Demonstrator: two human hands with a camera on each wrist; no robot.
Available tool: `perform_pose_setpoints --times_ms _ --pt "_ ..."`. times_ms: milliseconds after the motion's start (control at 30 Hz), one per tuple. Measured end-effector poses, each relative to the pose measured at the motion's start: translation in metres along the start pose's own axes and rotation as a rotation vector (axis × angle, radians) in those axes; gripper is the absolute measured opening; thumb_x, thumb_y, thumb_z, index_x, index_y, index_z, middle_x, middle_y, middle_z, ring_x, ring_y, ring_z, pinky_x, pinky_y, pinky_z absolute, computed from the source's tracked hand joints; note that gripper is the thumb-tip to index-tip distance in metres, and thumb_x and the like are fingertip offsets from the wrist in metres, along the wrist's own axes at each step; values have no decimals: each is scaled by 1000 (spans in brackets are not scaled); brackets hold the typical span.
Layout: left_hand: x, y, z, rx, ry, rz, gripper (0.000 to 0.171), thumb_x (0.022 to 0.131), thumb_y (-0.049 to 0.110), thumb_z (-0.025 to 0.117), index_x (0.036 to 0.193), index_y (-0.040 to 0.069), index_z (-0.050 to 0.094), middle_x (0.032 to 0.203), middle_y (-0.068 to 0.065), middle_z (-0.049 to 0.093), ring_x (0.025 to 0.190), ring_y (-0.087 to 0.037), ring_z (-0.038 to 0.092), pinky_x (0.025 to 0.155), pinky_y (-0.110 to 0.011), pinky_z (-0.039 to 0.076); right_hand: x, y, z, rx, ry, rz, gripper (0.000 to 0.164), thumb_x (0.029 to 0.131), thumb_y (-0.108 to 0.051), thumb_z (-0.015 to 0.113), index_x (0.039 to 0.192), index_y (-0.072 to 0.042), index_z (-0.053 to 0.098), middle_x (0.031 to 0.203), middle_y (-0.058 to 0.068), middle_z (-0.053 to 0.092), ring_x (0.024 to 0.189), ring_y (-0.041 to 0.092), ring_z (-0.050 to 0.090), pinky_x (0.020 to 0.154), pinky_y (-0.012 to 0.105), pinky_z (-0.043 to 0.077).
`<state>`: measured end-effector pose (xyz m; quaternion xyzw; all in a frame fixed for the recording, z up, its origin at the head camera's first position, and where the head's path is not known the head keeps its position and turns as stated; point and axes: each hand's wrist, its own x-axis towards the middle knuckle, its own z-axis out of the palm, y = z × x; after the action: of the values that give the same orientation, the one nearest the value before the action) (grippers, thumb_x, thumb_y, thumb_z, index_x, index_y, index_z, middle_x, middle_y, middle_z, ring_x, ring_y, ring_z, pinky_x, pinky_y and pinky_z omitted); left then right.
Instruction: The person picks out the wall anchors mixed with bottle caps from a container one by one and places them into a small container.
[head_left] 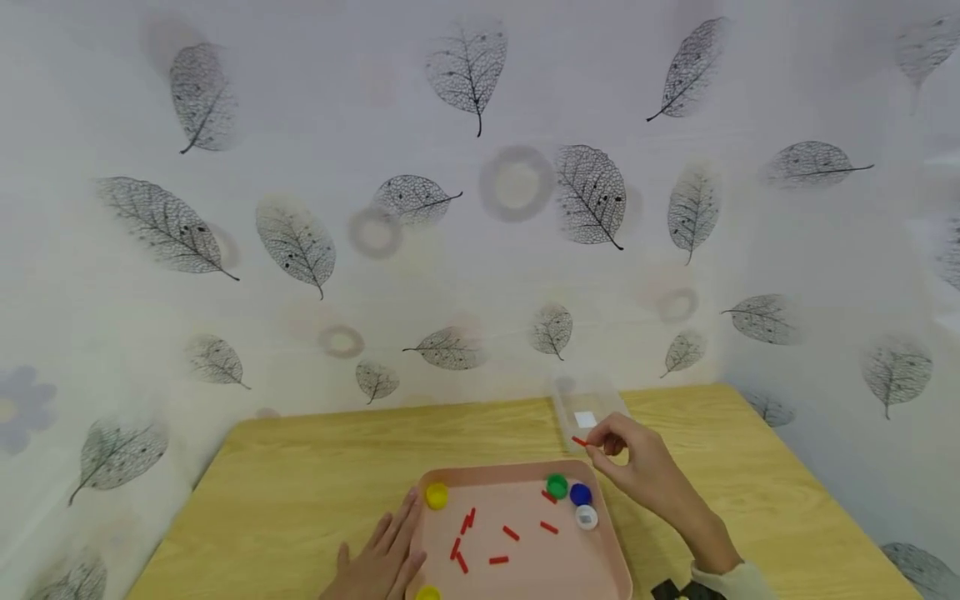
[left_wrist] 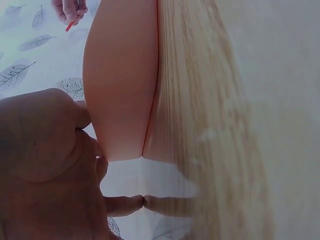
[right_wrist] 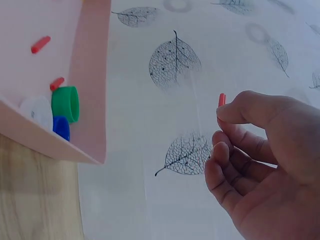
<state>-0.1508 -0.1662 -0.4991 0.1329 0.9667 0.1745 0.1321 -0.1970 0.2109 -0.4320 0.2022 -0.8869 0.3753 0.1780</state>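
Observation:
Between thumb and forefinger, my right hand [head_left: 637,467] pinches a short red stick [head_left: 580,441] above the tray's far right corner, overlapping a clear plastic container [head_left: 564,414] in the head view. The right wrist view shows the red stick [right_wrist: 222,99] poking up past the fingertips. My left hand [head_left: 384,552] lies with fingers extended along the left side of the pink tray [head_left: 502,474]. In the left wrist view its fingers are beside the tray's outer wall [left_wrist: 120,75]. Several red sticks [head_left: 511,533] lie scattered inside the tray.
Green [head_left: 557,487], blue [head_left: 581,495] and white [head_left: 587,517] caps sit together in the tray's far right corner. One yellow cap [head_left: 437,497] is at the far left, another yellow cap [head_left: 428,592] at the near left. Behind the wooden table [head_left: 300,467] stands a leaf-patterned wall.

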Motion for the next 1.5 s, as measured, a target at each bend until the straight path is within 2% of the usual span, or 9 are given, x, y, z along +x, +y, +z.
perform_pose_setpoints --times_ms 167,367,467,600,800,967,1133,1333,1500 --pt "-1 3 -1 2 -26 -7 73 92 70 14 153 31 8 158 4 14 139 -36 22 88 -82 6 4 12 -9 -21 23 29 12 87 -11 70 92 -20 63 82 -11 58 70 6 53 60 25 47" --pt "-1 3 -2 -17 1 -1 69 94 67 17 153 33 7 157 3 18 138 -41 22 89 -82 8 11 28 -15 -74 121 -20 18 83 -3 72 89 -17 63 80 -9 59 68 6 53 59 23 47" --pt "1 0 -1 -5 26 5 66 95 66 18 153 36 5 158 9 12 136 -43 26 87 -83 11 13 34 -13 -105 165 -23 18 80 0 73 87 -13 63 78 -8 58 66 5 53 59 25 49" --pt "4 -4 1 10 29 4 67 94 67 19 152 38 6 158 15 5 134 -44 30 85 -83 12 14 42 -10 -108 193 16 17 80 -1 73 88 -13 64 78 -7 59 66 6 54 59 29 50" --pt "5 -8 0 -16 5 -12 68 92 70 20 151 40 7 158 13 9 134 -44 29 86 -83 10 18 58 -3 -110 269 51 14 80 -2 73 88 -10 64 78 -4 60 66 8 55 61 33 52" --pt "8 -6 1 19 11 -34 70 89 74 19 150 43 9 157 15 11 133 -43 32 86 -83 13 21 67 0 -103 320 40 14 79 -1 74 88 -8 64 78 -3 61 65 8 55 59 32 52" --pt "10 -4 3 0 16 -28 70 89 73 21 151 40 12 157 12 13 133 -44 31 87 -83 11 27 72 5 -95 334 15 13 80 -2 74 89 -6 66 79 -2 62 66 10 56 60 29 52" --pt "11 -5 8 13 31 -40 70 88 75 21 150 44 11 157 16 12 135 -41 30 87 -83 11 29 79 14 -73 332 17 11 81 -1 73 88 -5 65 79 2 62 65 12 57 59 33 53" --pt "12 -6 9 7 63 -37 69 89 74 23 150 44 12 156 17 12 135 -39 30 88 -82 10 30 83 22 -70 328 50 12 80 -1 73 87 -6 65 77 0 62 65 11 57 58 26 51"
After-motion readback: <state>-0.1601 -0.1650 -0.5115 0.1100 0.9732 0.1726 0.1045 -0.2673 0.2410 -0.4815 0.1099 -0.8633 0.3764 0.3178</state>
